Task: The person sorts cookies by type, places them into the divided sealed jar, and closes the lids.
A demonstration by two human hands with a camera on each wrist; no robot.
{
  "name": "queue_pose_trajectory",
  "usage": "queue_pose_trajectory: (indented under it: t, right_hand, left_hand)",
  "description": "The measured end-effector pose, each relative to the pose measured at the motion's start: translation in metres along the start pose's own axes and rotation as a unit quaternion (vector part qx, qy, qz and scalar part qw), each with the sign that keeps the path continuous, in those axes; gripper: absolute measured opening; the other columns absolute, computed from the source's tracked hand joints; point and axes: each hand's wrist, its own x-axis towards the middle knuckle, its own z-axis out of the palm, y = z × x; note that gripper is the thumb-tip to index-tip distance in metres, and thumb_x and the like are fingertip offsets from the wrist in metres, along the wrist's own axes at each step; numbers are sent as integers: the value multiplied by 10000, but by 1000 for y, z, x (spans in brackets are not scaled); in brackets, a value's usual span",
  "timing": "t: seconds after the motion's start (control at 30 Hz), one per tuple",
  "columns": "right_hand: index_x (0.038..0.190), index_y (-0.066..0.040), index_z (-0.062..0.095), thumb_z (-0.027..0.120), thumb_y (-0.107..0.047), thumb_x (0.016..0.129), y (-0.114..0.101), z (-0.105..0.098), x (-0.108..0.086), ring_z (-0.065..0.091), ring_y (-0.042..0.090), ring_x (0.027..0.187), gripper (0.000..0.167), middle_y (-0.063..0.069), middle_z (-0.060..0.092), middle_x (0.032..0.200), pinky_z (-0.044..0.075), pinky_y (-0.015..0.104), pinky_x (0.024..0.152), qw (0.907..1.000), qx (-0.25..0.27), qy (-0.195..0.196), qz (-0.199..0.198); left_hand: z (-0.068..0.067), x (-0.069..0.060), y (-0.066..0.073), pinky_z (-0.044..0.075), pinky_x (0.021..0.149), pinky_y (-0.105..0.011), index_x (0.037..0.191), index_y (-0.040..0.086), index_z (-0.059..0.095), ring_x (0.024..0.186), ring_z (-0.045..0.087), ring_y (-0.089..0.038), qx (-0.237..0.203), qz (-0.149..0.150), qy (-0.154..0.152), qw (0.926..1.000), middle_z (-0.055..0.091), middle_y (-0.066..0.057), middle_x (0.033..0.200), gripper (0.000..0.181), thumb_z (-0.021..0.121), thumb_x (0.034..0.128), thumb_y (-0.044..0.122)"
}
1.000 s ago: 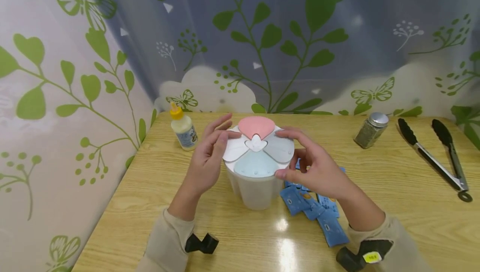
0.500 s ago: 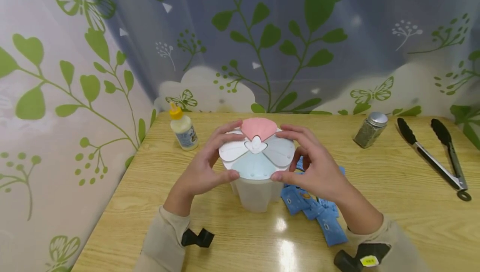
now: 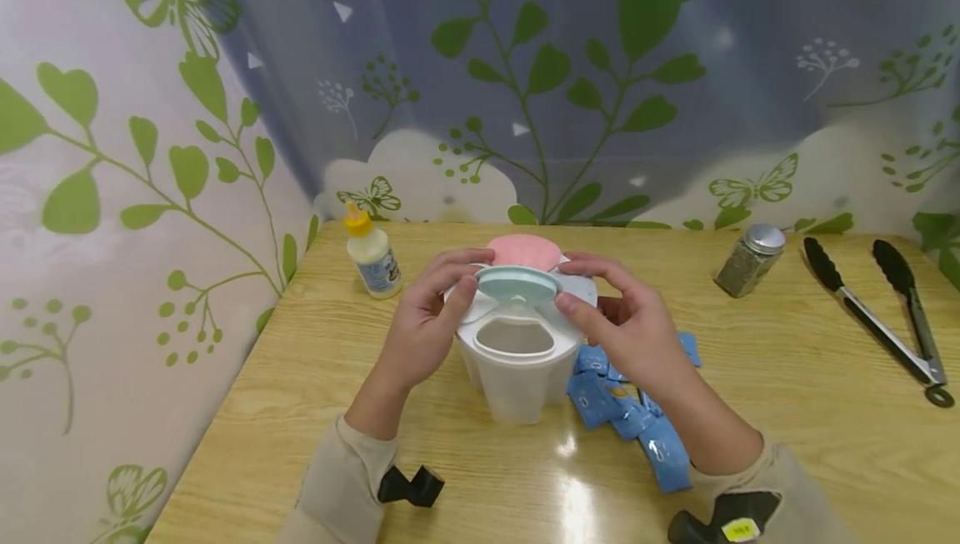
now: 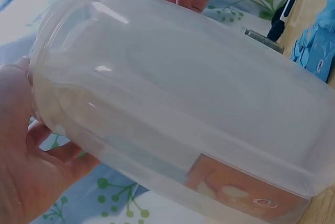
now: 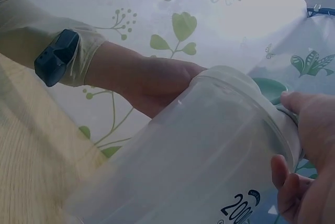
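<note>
As our left hand [image 3: 426, 319] and right hand [image 3: 636, 323] clamped their fingers round the lid [image 3: 566, 334], thumbs at its raised green flap [image 3: 517, 284], the container [image 3: 513, 394] stood left of blue packets [image 3: 630, 421]; only our right-wrist view caught dark digits [image 5: 239, 208].

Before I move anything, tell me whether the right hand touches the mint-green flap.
Touching. In the right wrist view, the right hand has its thumb tip against the edge of the mint-green flap, no gap showing.
</note>
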Motion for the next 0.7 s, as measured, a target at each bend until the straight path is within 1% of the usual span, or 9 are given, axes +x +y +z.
queue_pose_trajectory:
  t: [0.07,0.13,0.17,0.33,0.43,0.5,0.53,0.6,0.7]
  right_hand:
    - [1286,-68,610,662,-143,967,-2,1,1,663,143,745,332,51,516,1452,571,269,615,9998,50,32,180]
    - [1272,-79,625,670,-151,963,-4,0,2,679,141,772,321,41,525,1449,580,283,631,9995,108,77,295]
    - [1264,-92,635,675,-160,961,-5,0,2,682,136,782,313,35,530,1446,581,285,637,9993,129,90,347]
    - [1233,-150,664,690,-192,955,-5,-1,4,689,127,810,282,20,535,1432,595,292,660,9985,229,32,497]
    - [1237,-156,667,690,-197,955,-4,-3,5,670,111,770,286,-5,548,1414,581,266,642,9984,232,-38,521]
    - [1253,-144,664,683,-183,958,-3,-6,5,625,91,692,298,-33,576,1384,544,245,600,9983,294,-99,485]
    - [1265,-134,661,678,-174,961,-2,-8,6,594,90,648,307,-57,599,1350,516,239,568,9984,324,-132,441]
    - [1286,-121,655,665,-161,968,-1,-14,6,515,93,565,320,-79,679,1123,435,256,505,9984,375,-200,384]
    - [1316,-94,635,645,-146,980,1,-23,6,424,137,507,340,-96,627,837,348,308,461,9983,386,-322,303]
  left_hand:
    - [0,0,0,476,1006,-251,1037,-39,680,1309,522,-225,-87,-77,97,9999,595,-159,1349,342,515,1053,261]
    - [1,0,0,486,989,-245,1031,-47,684,1307,525,-223,-113,-125,122,9998,596,-161,1350,311,515,1052,214]
    - [1,1,0,488,990,-246,1048,-52,685,1307,526,-224,-114,-132,128,9998,596,-164,1352,301,516,1050,197]
    - [1,1,1,440,1093,-274,1177,-54,663,1334,512,-220,-28,-121,138,9998,586,-162,1379,277,516,1041,137]
    - [0,0,1,410,1133,-294,1210,-43,650,1356,495,-219,86,-85,96,9999,577,-153,1399,279,518,1041,136]
    - [-1,1,1,398,1146,-302,1235,-29,640,1374,480,-213,163,-68,31,9998,565,-140,1418,287,512,1045,144]
    - [-1,1,1,393,1151,-307,1248,-21,634,1384,471,-211,186,-70,-3,9998,559,-133,1428,292,509,1047,149]
    - [-2,1,0,391,1154,-315,1268,-9,623,1402,453,-204,218,-101,-71,9997,541,-117,1451,302,502,1051,163]
    - [-3,2,0,389,1159,-341,1281,0,608,1426,429,-197,203,-187,-141,9995,514,-99,1484,304,493,1053,166]
